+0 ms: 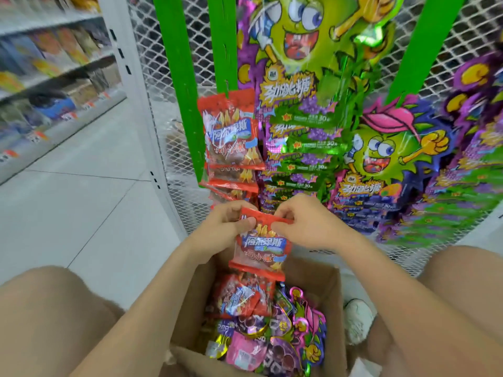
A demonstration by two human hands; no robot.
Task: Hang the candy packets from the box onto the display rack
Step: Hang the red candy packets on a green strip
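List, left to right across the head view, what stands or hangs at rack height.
store shelves → white upright → hanging red packets → green grape-print packets → cartoon-face purple packets

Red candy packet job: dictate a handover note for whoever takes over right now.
Left hand pinches the top left corner of one red candy packet.
Right hand pinches its top edge on the right.
The packet is held above the open cardboard box, just below the hanging red packets on the green strip.
Done: several red packets hang there; purple-green packets hang beside them.
Left: hang this one, then the loose packets in the box.
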